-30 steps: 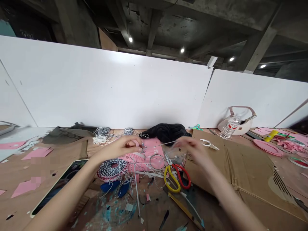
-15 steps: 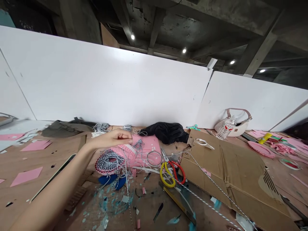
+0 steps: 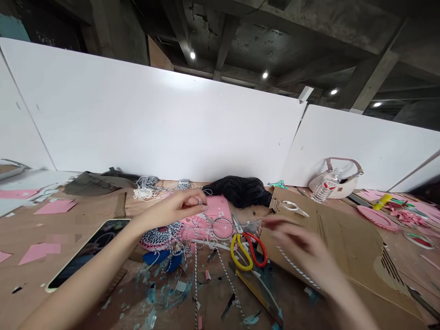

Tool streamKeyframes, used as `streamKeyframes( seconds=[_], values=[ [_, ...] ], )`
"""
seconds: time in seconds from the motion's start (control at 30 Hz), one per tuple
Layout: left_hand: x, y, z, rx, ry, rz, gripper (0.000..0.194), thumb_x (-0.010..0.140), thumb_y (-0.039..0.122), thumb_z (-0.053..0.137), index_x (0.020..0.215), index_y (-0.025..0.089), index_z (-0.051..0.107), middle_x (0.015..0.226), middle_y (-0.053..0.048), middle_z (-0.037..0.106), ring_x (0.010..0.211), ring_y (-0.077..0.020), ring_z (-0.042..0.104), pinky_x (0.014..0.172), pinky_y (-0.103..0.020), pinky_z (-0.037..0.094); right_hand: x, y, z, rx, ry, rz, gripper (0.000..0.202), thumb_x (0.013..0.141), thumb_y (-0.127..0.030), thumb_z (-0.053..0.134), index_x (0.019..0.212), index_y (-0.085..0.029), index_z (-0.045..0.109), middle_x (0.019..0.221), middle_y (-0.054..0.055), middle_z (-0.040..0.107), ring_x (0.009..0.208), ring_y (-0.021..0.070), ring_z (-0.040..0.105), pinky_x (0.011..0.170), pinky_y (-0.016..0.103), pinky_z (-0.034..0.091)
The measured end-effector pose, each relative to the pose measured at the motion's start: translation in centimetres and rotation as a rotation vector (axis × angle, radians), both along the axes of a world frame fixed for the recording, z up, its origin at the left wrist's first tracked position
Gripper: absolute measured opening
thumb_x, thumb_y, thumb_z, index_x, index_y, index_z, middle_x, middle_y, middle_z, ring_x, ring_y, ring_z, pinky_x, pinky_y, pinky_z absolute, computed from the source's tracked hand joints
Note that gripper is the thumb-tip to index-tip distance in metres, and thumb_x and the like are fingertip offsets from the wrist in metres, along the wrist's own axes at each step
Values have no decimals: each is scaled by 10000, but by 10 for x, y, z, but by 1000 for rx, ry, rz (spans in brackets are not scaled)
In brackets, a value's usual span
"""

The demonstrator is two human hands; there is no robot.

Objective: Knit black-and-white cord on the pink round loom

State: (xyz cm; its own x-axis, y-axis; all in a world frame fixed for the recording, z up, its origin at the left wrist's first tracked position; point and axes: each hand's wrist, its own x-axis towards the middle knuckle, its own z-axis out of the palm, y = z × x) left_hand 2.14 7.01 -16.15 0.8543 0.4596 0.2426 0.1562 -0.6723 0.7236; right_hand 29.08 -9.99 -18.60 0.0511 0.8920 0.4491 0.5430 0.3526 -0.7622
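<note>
My left hand (image 3: 188,205) is closed in a pinch on black-and-white twisted cord (image 3: 195,275), and strands trail below it toward the front. Blurred by motion, my right hand (image 3: 299,245) hovers over the cardboard edge. A stretch of cord meets its fingertips, but whether they grip it I cannot tell. Under my left hand lies a round black-and-white cord piece (image 3: 161,236) with a pink edge, beside a pink sheet (image 3: 220,208). Between the hands lie scissors (image 3: 241,252) with one yellow and one red handle.
A phone (image 3: 87,252) lies left, under my forearm. Flattened cardboard (image 3: 330,238) covers the right side. Behind are black cloth (image 3: 240,190), white yarn (image 3: 146,192), a bottle (image 3: 325,185) and a bag (image 3: 347,185). A utility knife (image 3: 257,293) lies in front.
My right hand has come into view from the right, near the cord. My left hand has moved slightly right, its cord strands shifting along. More of the phone now shows.
</note>
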Motion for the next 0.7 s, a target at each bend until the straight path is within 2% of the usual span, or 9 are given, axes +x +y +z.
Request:
streamKeyframes(
  seconds=[0.1, 0.17, 0.23, 0.4, 0.53, 0.7],
  values=[
    [5, -8, -2, 24, 7, 91, 184, 972, 382, 485, 1051, 216, 480, 551, 101, 289, 498, -107, 249, 476, -255, 198, -52, 40, -8, 9, -3, 179, 274, 951, -363, 590, 742, -216, 690, 1153, 82, 644, 1107, 252, 604, 943, 373, 488],
    [7, -10, -3, 38, 3, 130, 203, 974, 373, 476, 1101, 216, 458, 549, 101, 305, 497, -112, 266, 470, -251, 206, -78, 66, -14, 50, -15, 191, 237, 936, -300, 588, 730, -213, 665, 1080, 77, 659, 1016, 233, 628, 876, 360, 497],
    [7, -9, -4, 37, 6, 130, 208, 977, 374, 470, 1113, 218, 454, 553, 97, 310, 506, -116, 271, 471, -250, 206, -90, 80, -18, 90, -37, 178, 210, 932, -246, 570, 740, -213, 648, 1000, 64, 674, 925, 213, 640, 823, 344, 498],
    [6, -8, -2, 9, 81, 45, 215, 974, 411, 477, 1070, 219, 471, 552, 95, 286, 508, -115, 240, 474, -262, 181, -81, 72, -19, 121, -58, 169, 181, 925, -207, 573, 777, -215, 676, 894, 46, 704, 835, 198, 657, 756, 314, 500],
    [9, -11, -5, 12, 141, 63, 255, 966, 465, 476, 1040, 221, 482, 544, 91, 305, 505, -116, 246, 469, -265, 179, -77, 66, -25, 122, -62, 112, 175, 907, -177, 592, 767, -208, 693, 862, 37, 708, 816, 188, 669, 735, 295, 516],
    [12, -18, -9, 8, 162, 80, 274, 966, 498, 462, 1044, 236, 482, 555, 82, 357, 516, -119, 276, 482, -264, 196, -79, 66, -38, 282, -73, 106, 178, 869, -125, 605, 748, -204, 709, 915, 42, 738, 827, 177, 709, 762, 268, 567]
  ],
)
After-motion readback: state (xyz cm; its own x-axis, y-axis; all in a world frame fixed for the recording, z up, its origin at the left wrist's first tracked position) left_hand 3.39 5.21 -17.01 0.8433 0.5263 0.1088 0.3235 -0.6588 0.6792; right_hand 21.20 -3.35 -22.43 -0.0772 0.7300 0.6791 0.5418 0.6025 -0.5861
